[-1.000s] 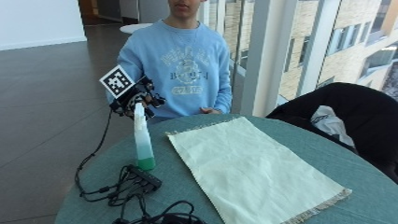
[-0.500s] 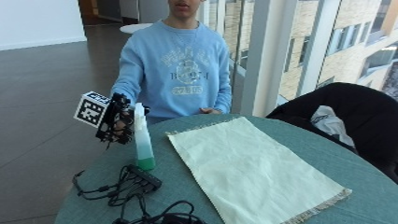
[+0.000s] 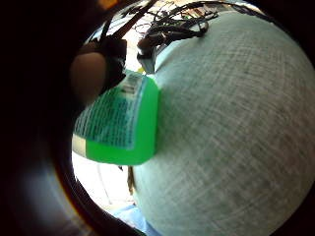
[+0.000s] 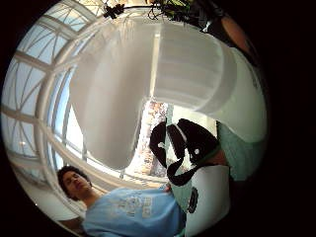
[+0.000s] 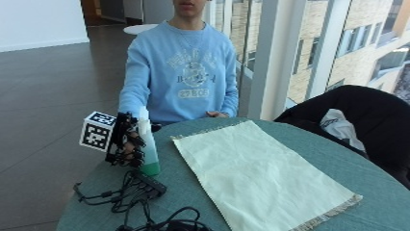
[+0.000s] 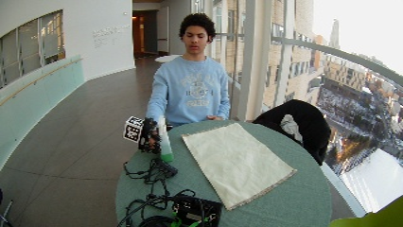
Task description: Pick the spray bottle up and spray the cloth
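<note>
The spray bottle (image 5: 148, 147) stands upright on the worktop (image 5: 371, 192), just left of the cloth (image 5: 256, 173). The gloved right hand (image 5: 128, 142) seems wrapped around its body. It looks light, smooth, probably slippery plastic; holding nearer the neck would reach the trigger.
</note>
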